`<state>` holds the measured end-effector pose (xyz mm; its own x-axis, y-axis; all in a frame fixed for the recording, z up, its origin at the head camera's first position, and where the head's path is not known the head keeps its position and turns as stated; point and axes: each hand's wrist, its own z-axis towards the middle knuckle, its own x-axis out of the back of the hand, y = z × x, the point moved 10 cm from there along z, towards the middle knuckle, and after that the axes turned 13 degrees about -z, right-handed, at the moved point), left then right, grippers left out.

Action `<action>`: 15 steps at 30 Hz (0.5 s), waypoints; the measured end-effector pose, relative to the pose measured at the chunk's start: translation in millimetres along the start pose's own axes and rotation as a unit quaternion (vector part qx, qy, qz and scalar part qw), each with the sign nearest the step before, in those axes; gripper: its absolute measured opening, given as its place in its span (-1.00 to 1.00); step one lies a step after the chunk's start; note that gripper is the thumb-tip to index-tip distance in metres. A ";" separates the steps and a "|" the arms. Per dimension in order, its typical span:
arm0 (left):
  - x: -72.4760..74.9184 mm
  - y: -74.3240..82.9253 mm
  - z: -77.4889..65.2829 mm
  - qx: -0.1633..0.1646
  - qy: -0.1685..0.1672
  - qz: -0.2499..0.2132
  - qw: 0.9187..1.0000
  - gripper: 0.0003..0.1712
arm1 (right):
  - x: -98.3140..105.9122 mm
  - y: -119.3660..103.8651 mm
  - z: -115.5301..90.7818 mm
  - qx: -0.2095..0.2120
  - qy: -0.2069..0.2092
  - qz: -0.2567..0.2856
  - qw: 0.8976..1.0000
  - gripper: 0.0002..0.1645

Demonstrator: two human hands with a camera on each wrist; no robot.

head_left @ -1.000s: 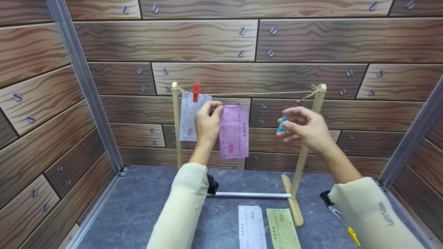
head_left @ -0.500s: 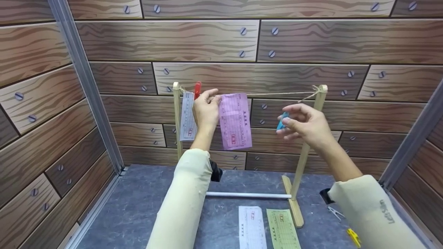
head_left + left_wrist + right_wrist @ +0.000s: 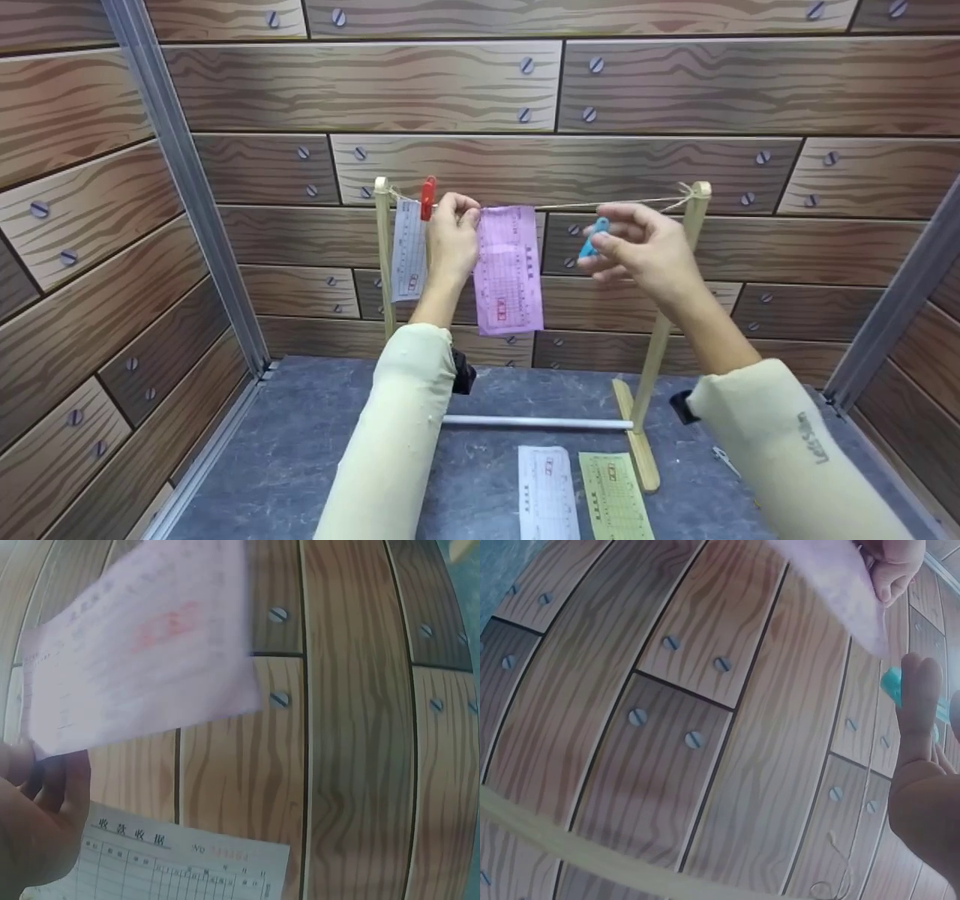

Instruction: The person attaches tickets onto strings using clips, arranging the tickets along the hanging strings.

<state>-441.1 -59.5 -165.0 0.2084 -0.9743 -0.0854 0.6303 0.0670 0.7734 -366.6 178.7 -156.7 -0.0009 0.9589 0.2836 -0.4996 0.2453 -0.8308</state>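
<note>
My left hand (image 3: 454, 244) pinches the upper left corner of a pink receipt slip (image 3: 510, 274), which hangs with its top edge at the string (image 3: 570, 205). In the left wrist view the slip (image 3: 142, 652) spreads out from the fingers. To the right, my right hand (image 3: 649, 251) holds a blue clothespin (image 3: 594, 238) between thumb and fingers, apart from the slip. The clothespin (image 3: 892, 682) also shows beside the fingers in the right wrist view. Left of my left hand, a red clothespin (image 3: 427, 198) fastens a white slip (image 3: 407, 251) to the string; the hand covers part of that slip.
Two wooden posts (image 3: 654, 360) carry the string, joined low by a white rod (image 3: 536, 423). On the dark tabletop (image 3: 300, 450) lie a white slip (image 3: 548, 491) and a green slip (image 3: 615, 495). A metallic clip (image 3: 724, 460) lies near my right sleeve. Wood-patterned walls enclose the space.
My left hand has raised the pink slip from below the string up to it. My right hand has moved left and slightly up with the blue clothespin. My right sleeve now hides most of the yellow clip.
</note>
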 end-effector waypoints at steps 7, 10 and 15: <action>-10.6 -5.3 -1.4 0.015 -0.043 0.045 0.998 -0.96 | -5.7 -21.4 19.0 0.021 0.036 -0.043 0.998 -0.59; -12.2 -7.0 -2.4 0.021 -0.048 0.043 0.998 -0.96 | -13.0 -32.3 27.9 0.039 0.044 -0.076 0.995 -0.64; -12.1 -5.3 -4.0 0.017 -0.041 0.045 0.998 -0.96 | -26.9 -46.8 42.9 0.066 0.065 -0.114 0.989 -0.79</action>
<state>-444.0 -47.3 -170.5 0.1996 -0.9792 0.0369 0.5852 0.1494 0.7970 -380.3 135.3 -104.9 0.2320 0.8930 0.3856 -0.5821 0.4451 -0.6805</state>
